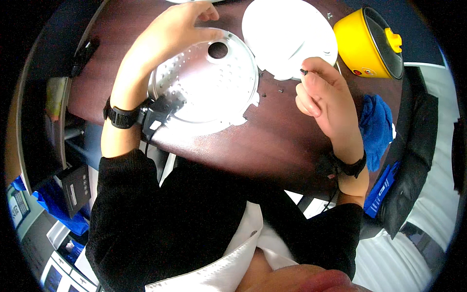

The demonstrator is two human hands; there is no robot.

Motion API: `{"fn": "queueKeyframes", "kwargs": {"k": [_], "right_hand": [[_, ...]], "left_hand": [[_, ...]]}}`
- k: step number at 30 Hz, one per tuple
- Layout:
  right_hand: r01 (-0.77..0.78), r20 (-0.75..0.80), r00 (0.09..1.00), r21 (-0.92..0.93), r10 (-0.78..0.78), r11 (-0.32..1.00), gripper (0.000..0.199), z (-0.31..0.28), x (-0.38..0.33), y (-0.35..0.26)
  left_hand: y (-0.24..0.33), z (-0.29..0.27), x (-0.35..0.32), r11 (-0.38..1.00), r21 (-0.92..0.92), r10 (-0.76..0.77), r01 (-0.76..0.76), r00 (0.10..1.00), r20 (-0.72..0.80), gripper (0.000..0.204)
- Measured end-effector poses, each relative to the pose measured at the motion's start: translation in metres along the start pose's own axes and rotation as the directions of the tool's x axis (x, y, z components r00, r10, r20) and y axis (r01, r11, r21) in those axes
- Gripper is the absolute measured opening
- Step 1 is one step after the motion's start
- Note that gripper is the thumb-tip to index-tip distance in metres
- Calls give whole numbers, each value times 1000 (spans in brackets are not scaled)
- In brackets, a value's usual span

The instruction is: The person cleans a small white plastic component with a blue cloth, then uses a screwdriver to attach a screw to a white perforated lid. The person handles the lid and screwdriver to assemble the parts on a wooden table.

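Note:
My right hand (325, 95) is raised over the right part of the table, its thumb and forefinger pinching a small dark screw (304, 72). The other fingers curl in below. My left hand (177, 29) reaches over the far left rim of a round silver metal plate (209, 80). That plate has many small bumps or holes and one large round hole. The left thumb lies along its far rim, while the fingers bend loosely away from the thumb with a gap between. A white round disc (287, 34) lies just beyond my right hand.
A yellow pot (360, 44) with a dark inside lies tipped at the far right. Below it is a crumpled blue cloth (377, 131) near the table's right edge. Small dark bits (280, 91) are scattered on the brown table (233, 151). A black wrist device with a cable overlaps the silver plate.

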State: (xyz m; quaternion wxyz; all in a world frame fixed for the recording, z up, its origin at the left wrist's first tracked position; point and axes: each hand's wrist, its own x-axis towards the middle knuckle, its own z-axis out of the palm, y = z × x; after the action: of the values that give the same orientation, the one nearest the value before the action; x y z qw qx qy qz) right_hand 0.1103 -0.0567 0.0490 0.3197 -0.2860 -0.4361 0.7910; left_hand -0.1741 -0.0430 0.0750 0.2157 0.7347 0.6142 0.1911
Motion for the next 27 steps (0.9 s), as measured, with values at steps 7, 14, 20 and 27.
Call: {"fn": "queueKeyframes", "kwargs": {"k": [7, 14, 20, 27], "right_hand": [[-262, 11, 965, 128, 263, 956, 17, -10, 10, 14], [-165, -138, 986, -724, 93, 670, 12, 8, 26, 24], [-206, -143, 978, -756, 151, 622, 13, 11, 35, 25], [-271, -190, 960, -805, 204, 527, 18, 8, 45, 27]], "left_hand": [[9, -6, -7, 990, 80, -118, 112, 990, 73, 30], [5, -5, -11, 994, 79, -74, 74, 997, 3, 24], [-2, -5, -12, 997, 64, -32, 31, 999, 10, 23], [-17, 1, -14, 998, 49, 49, -47, 998, -34, 22]]}}
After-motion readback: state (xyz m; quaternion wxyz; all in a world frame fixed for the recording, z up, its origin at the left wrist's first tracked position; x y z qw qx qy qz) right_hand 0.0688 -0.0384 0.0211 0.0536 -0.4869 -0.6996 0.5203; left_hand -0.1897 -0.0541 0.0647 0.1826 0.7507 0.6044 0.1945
